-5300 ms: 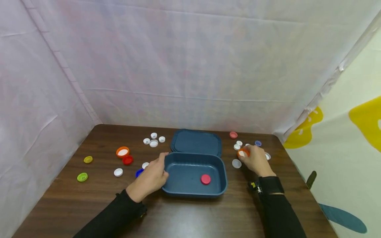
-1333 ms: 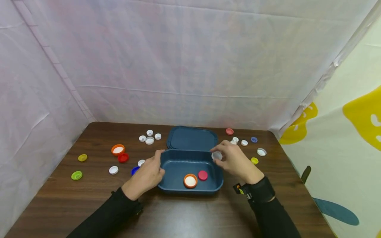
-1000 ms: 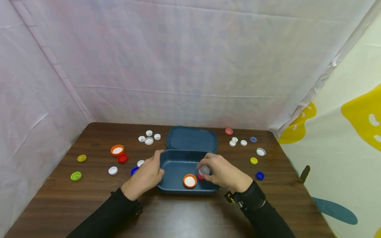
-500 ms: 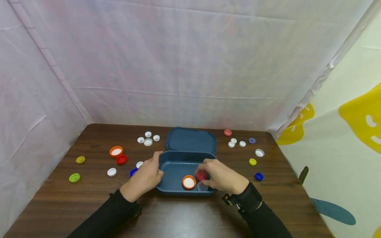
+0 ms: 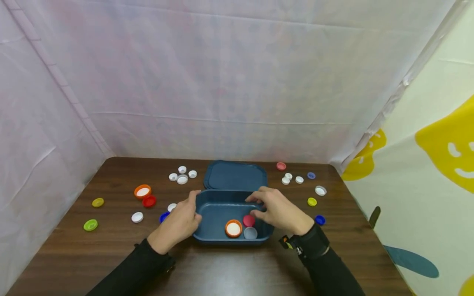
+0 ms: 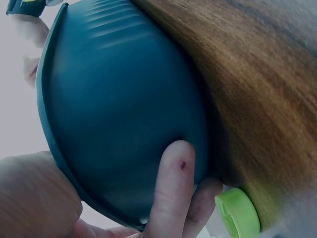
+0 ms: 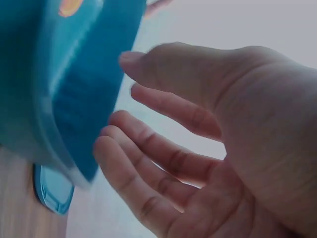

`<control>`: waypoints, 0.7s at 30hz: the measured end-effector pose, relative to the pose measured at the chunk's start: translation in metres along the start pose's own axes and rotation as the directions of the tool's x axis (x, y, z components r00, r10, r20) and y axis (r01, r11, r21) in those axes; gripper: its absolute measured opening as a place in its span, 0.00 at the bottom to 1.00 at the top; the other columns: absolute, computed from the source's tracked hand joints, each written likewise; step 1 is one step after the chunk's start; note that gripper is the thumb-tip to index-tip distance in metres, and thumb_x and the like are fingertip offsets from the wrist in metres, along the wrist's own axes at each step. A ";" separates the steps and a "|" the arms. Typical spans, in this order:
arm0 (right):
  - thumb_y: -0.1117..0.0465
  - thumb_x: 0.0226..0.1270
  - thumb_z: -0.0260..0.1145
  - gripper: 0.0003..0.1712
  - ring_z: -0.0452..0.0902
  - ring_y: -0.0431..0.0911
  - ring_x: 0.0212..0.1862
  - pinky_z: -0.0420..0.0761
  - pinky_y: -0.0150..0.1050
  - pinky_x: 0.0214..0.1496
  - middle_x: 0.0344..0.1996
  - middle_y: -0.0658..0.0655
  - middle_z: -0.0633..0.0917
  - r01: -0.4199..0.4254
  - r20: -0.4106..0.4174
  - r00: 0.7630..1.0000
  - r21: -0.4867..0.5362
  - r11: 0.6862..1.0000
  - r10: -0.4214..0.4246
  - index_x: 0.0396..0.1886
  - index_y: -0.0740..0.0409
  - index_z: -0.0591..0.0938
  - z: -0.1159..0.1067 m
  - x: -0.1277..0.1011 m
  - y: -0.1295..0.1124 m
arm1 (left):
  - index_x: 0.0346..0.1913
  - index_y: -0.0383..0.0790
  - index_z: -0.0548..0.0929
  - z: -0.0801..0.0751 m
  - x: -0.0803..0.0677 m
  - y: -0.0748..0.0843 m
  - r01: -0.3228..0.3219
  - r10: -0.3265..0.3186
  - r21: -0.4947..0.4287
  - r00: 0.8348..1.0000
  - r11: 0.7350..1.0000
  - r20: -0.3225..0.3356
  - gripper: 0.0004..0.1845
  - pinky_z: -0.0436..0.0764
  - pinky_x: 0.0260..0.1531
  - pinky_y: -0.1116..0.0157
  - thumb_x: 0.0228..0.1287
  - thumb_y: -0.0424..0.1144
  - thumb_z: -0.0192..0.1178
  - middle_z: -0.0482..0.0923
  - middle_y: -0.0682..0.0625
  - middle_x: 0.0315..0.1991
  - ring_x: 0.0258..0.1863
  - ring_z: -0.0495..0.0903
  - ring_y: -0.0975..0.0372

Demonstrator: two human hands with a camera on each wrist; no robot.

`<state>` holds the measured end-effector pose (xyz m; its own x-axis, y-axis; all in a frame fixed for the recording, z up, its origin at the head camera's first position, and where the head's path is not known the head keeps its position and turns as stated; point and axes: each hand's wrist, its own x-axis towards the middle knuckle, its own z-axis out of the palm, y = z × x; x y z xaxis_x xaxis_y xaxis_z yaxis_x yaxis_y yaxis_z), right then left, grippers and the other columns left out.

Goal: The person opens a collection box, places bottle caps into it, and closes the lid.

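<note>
A dark blue rectangular container [image 5: 222, 237] stands on the table. My left hand [image 5: 179, 226] grips its left end; in the left wrist view, fingers [image 6: 173, 183] press the outer wall and the thumb side lies at the rim. Inside, toward the front right, an orange-rimmed bottle cap [image 5: 233, 228], a red cap [image 5: 249, 220] and a translucent cap [image 5: 250, 233] lie close together. My right hand [image 5: 279, 209] hovers over the container's right end, its fingers parted and loosely bent with nothing between them, as the right wrist view shows.
Behind the container lies its blue lid [image 5: 235, 176]. Several caps are scattered left, among them an orange one [image 5: 142, 191], a red one [image 5: 149, 201] and a green one [image 5: 90, 225]. Right are a yellow cap [image 5: 312, 202], a blue cap [image 5: 320, 220] and several white ones.
My right hand took the orange-rimmed cap, then the translucent cap, from the right side into the container. It has let go and risen slightly. My left hand stays on the container.
</note>
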<state>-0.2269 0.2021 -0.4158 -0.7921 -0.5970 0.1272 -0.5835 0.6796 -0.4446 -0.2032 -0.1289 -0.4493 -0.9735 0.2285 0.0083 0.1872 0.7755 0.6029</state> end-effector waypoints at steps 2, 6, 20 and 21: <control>0.61 0.78 0.82 0.19 0.90 0.54 0.55 0.91 0.43 0.56 0.55 0.56 0.92 -0.013 -0.055 0.998 -0.023 1.000 0.012 0.65 0.55 0.93 -0.005 0.003 0.006 | 0.89 0.32 0.63 0.000 0.000 0.000 0.006 -0.006 -0.001 1.000 1.000 0.000 0.41 0.78 0.25 0.62 0.75 0.25 0.62 0.79 0.45 0.36 0.25 0.79 0.60; 0.61 0.77 0.83 0.19 0.92 0.52 0.52 0.93 0.48 0.55 0.53 0.56 0.94 -0.055 -0.159 0.986 -0.043 0.998 0.048 0.64 0.57 0.93 -0.017 0.010 0.028 | 0.89 0.32 0.63 0.000 0.000 0.000 0.006 -0.006 0.000 1.000 1.000 0.000 0.41 0.79 0.25 0.63 0.76 0.25 0.62 0.80 0.45 0.38 0.26 0.79 0.60; 0.66 0.80 0.76 0.19 0.94 0.68 0.60 0.90 0.65 0.65 0.59 0.73 0.94 -0.230 -0.233 0.949 -0.056 0.972 0.211 0.65 0.69 0.91 -0.045 0.050 0.139 | 0.88 0.31 0.64 0.000 -0.001 0.000 -0.016 0.016 -0.007 1.000 1.000 -0.010 0.40 0.78 0.26 0.62 0.75 0.25 0.61 0.80 0.45 0.38 0.26 0.79 0.59; 0.67 0.81 0.75 0.18 0.93 0.69 0.60 0.90 0.66 0.65 0.58 0.74 0.94 -0.242 -0.230 0.947 -0.056 0.969 0.224 0.65 0.70 0.90 -0.045 0.052 0.145 | 0.88 0.30 0.64 0.001 -0.001 0.000 -0.017 0.017 -0.006 1.000 1.000 -0.010 0.40 0.78 0.26 0.62 0.75 0.25 0.62 0.81 0.44 0.39 0.27 0.79 0.59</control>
<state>-0.3606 0.2887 -0.4331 -0.9219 -0.3153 0.2252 -0.3833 0.8266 -0.4121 -0.2023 -0.1289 -0.4499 -0.9715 0.2356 0.0270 0.2031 0.7677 0.6078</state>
